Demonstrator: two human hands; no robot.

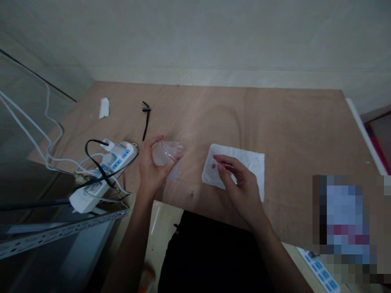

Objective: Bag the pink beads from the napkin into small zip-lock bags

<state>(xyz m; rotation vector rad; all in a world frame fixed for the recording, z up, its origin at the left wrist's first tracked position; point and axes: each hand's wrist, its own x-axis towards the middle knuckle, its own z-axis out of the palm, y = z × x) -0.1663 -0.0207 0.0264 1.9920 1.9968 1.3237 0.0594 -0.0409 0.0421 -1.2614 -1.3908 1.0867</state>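
Observation:
My left hand (152,162) grips a clear plastic zip bag (171,150) with a red line along its seal, thumb and fingers spread around it above the table. White paper, seemingly a tissue (250,159), lies flat to the right. Over it hovers my right hand (240,179), its fingers curled and the thumb tip a little apart from the index finger, with nothing visible between the tips. A small dark red piece (213,165) rests on the tissue just left of the thumb. More reddish bits show faintly under the fingers, partly hidden.
A white power strip (125,150) with plugs and tangled cables occupies the table's left edge. Farther back lie a black cable tie or strap (146,118) and a white paper scrap (104,108). Another power strip (320,272) sits below the table at right, near a blurred-out patch.

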